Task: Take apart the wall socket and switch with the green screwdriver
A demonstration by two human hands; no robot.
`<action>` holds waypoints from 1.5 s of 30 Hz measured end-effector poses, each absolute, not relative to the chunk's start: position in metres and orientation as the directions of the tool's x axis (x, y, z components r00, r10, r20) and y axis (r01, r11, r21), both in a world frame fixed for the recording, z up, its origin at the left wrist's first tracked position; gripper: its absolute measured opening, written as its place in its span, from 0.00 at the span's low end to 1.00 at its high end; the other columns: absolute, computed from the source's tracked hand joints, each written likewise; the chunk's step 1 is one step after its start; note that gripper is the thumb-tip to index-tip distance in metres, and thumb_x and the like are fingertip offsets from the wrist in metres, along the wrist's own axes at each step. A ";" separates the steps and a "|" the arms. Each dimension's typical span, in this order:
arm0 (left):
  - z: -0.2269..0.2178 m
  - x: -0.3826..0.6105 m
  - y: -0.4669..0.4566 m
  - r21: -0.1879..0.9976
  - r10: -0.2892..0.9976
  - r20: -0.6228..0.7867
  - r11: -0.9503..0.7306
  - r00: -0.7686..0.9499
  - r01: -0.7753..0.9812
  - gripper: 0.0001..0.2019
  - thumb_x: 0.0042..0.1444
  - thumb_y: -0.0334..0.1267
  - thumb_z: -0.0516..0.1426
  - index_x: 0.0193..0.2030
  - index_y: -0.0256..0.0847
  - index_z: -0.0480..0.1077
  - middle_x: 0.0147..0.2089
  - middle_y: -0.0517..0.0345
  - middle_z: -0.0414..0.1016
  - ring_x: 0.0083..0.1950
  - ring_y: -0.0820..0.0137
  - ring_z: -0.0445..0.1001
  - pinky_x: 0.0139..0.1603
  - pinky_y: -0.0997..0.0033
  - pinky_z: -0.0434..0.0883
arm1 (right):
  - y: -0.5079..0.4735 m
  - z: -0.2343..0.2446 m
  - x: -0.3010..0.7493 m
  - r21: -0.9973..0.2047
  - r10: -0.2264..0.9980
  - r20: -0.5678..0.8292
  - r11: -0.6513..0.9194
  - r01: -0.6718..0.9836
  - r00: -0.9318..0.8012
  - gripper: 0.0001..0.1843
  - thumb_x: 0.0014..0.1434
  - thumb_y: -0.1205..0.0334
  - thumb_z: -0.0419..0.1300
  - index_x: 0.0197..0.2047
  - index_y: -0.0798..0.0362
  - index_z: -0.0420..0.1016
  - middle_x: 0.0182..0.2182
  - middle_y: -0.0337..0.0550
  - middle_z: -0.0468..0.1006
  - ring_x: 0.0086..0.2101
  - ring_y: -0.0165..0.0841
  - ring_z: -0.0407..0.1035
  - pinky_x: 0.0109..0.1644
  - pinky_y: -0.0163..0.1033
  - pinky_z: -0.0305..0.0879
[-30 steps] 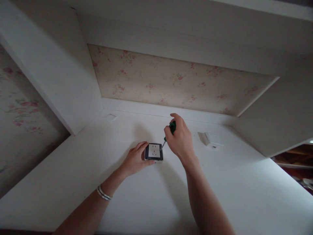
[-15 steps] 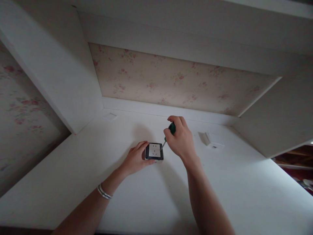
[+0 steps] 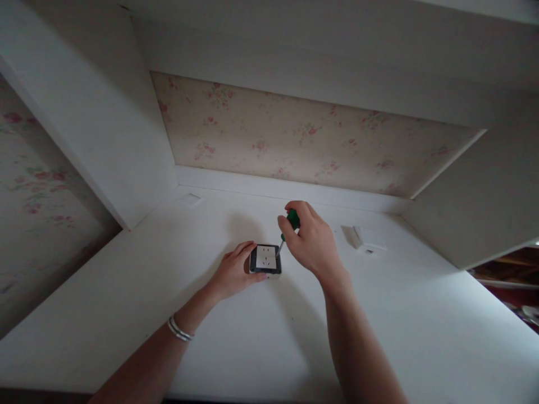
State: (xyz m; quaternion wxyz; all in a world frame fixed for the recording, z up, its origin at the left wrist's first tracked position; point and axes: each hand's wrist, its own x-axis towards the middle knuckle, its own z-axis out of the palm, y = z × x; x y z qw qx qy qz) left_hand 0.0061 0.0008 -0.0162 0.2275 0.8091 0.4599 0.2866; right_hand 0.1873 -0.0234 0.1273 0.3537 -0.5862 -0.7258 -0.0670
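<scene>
Since the earlier frame, the bare right hand (image 3: 314, 238) has turned a little: its thumb and the green-handled screwdriver with a slim metal shaft (image 3: 293, 219) have swung slightly to the left, while the wrist has edged to the right. Meanwhile the bare left hand (image 3: 231, 275) stays where it was, clamped on the left side of the square socket box with a white face and a dark rim (image 3: 266, 257), fingers at the far left corner and thumb along the near edge. That box sits near the middle of the smooth white table (image 3: 236, 359), and the screwdriver's tip meets the right part of its dark rim (whether a screw lies under it is too small to tell). The right hand is closed around the green handle.

Both things look light and stiff. The box is probably hard plastic, rather slick, and could slide or twist on the table, so opposite side walls seem the best hold, clear of the tip; the screwdriver is best taken by its thick handle.

Counted up: two hands, one screwdriver, one socket box with five slots showing (two above, three below), one small white box (image 3: 370, 240) to the right and one flat white square plate (image 3: 190, 200) at the far left.
</scene>
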 end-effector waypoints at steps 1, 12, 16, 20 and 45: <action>-0.016 0.006 0.001 0.632 0.873 0.258 -0.476 0.413 0.611 0.37 0.46 0.52 0.63 0.61 0.44 0.59 0.64 0.52 0.60 0.63 0.58 0.60 0.63 0.59 0.59 | -0.024 0.127 0.187 -0.309 0.794 0.606 0.284 0.908 -0.042 0.11 0.61 0.58 0.51 0.45 0.50 0.66 0.39 0.44 0.75 0.36 0.37 0.69 0.36 0.39 0.59; -0.013 0.008 0.001 0.637 0.880 0.252 -0.464 0.403 0.616 0.37 0.45 0.52 0.64 0.61 0.44 0.60 0.63 0.51 0.61 0.62 0.58 0.62 0.63 0.59 0.60 | -0.027 0.130 0.187 -0.272 0.810 0.586 0.181 0.945 0.013 0.13 0.59 0.59 0.50 0.48 0.49 0.66 0.45 0.46 0.72 0.35 0.37 0.69 0.32 0.39 0.59; -0.014 0.007 0.002 0.646 0.877 0.255 -0.468 0.407 0.604 0.37 0.44 0.52 0.64 0.60 0.43 0.60 0.63 0.50 0.61 0.62 0.58 0.61 0.63 0.59 0.60 | -0.028 0.131 0.186 -0.248 0.813 0.583 0.153 0.957 0.021 0.18 0.61 0.60 0.47 0.54 0.48 0.64 0.44 0.47 0.71 0.34 0.36 0.69 0.32 0.38 0.59; -0.016 0.005 0.003 0.659 0.875 0.258 -0.469 0.409 0.589 0.37 0.43 0.52 0.65 0.60 0.44 0.61 0.62 0.50 0.61 0.62 0.58 0.62 0.62 0.59 0.61 | -0.029 0.132 0.186 -0.269 0.816 0.577 0.232 0.935 -0.036 0.25 0.56 0.65 0.49 0.58 0.50 0.58 0.49 0.50 0.68 0.37 0.38 0.69 0.33 0.39 0.62; -0.013 0.004 0.001 0.661 0.878 0.229 -0.458 0.421 0.594 0.38 0.42 0.53 0.65 0.60 0.44 0.60 0.59 0.50 0.61 0.59 0.57 0.64 0.60 0.58 0.62 | -0.031 0.134 0.189 -0.328 0.827 0.561 0.266 0.906 -0.039 0.19 0.52 0.65 0.52 0.49 0.50 0.63 0.46 0.46 0.71 0.32 0.34 0.67 0.32 0.38 0.57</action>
